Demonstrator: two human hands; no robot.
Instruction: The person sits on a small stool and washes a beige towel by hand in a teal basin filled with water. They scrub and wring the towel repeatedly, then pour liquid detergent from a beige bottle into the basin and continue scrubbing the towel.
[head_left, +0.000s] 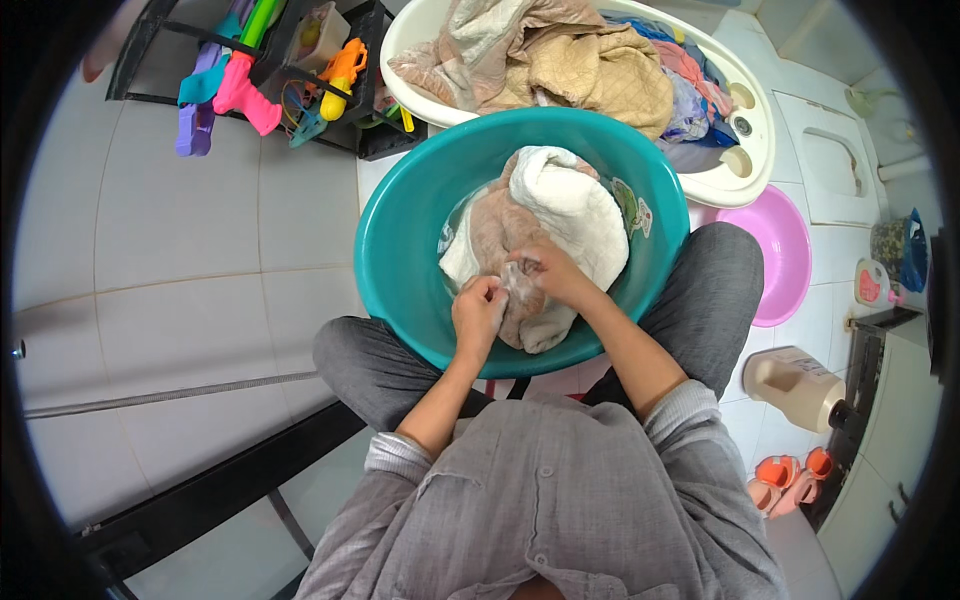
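A large teal plastic basin (405, 225) stands between my knees. In it lies a bunched, wet-looking cloth, brownish-pink on one face and white on the other (574, 206). My left hand (478, 307) pinches a fold of the cloth near the basin's front. Just to its right, my right hand (546, 271) is closed on the same cloth, its fingers curled. A whitish, foamy-looking patch (517, 281) shows on the fabric between the two hands. The cloth's lower end rests near the front wall of the basin.
Behind the basin, a white baby bathtub (761, 142) holds heaped fabrics. A pink basin (791, 255), a large beige jug (795, 386) and orange-pink sandals (787, 480) are at right. A black rack (202, 34) with plastic toys stands upper left; a squat toilet (836, 165) is upper right.
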